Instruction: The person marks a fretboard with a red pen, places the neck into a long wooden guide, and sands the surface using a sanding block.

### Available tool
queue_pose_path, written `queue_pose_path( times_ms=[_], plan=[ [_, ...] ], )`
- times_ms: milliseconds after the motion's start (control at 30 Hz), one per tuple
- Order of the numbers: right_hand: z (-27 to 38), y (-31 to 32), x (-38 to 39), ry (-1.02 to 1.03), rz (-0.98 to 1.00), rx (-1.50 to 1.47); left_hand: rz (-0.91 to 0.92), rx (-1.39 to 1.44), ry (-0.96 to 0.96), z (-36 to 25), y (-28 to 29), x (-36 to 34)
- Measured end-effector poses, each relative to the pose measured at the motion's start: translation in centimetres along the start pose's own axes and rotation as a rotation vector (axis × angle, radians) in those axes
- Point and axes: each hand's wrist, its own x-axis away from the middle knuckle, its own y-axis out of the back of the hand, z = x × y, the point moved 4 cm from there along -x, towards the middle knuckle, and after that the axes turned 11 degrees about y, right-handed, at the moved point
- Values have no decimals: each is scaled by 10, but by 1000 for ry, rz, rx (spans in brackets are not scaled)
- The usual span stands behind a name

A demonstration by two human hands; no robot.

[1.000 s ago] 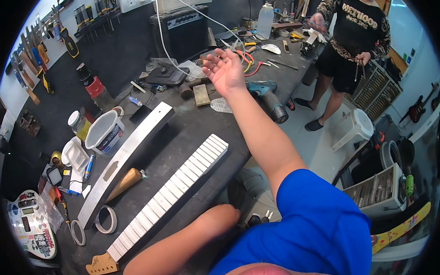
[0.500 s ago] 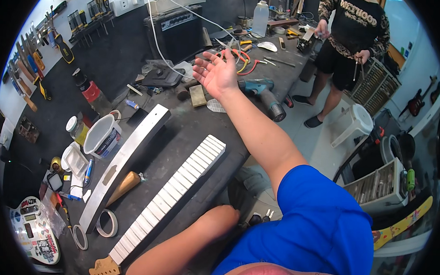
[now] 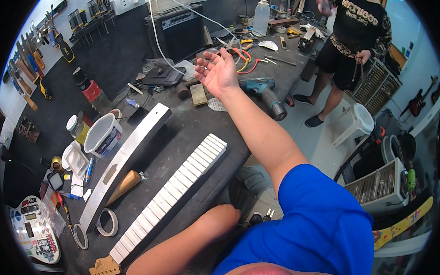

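Note:
My right hand [image 3: 218, 73] is stretched out over the far part of the bench, palm turned up and fingers loosely apart, holding nothing. Near it are a tan block [image 3: 198, 95], a teal cordless drill [image 3: 265, 93] and red and yellow cables [image 3: 243, 60]. A bent bare left arm [image 3: 192, 243] shows at the lower edge; my left hand cannot be seen. Beside that arm lies a guitar neck [image 3: 167, 201], its fingerboard covered with white strips and its wooden headstock [image 3: 105, 268] toward me. Left of it, a long silver metal beam [image 3: 124, 165] rests near a wooden handle [image 3: 124, 187].
Tape rolls [image 3: 107, 222], a white tub [image 3: 103, 136] and a lidded jar [image 3: 77, 128] stand on the left. Behind are a small amplifier [image 3: 177, 36] and a clear jug [image 3: 261, 18]. Another person [image 3: 354, 40] stands at right, near a white stool [image 3: 354, 124].
The other person's hand has risen and blurred, while their other hand still holds thin sticks. My right hand and the guitar neck have barely moved.

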Motion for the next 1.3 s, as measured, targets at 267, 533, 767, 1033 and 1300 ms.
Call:
queue_pose_path(
  times_ms=[267,533,767,1033,1300],
  plan=[
    [9,4,-3,-40,101,-226,-11,-9,-20,0,2,-3],
    [43,49,-31,186,-330,-360,-52,-61,-57,-8,4,-5],
    [-38,-20,27,528,663,1305,-113,40,-60,5,-10,-6],
    [-9,-71,62,310,832,869,-142,110,-97,0,-5,-3],
    [56,-89,94,295,604,672,-1309,356,-183,-25,116,50]
  ],
)
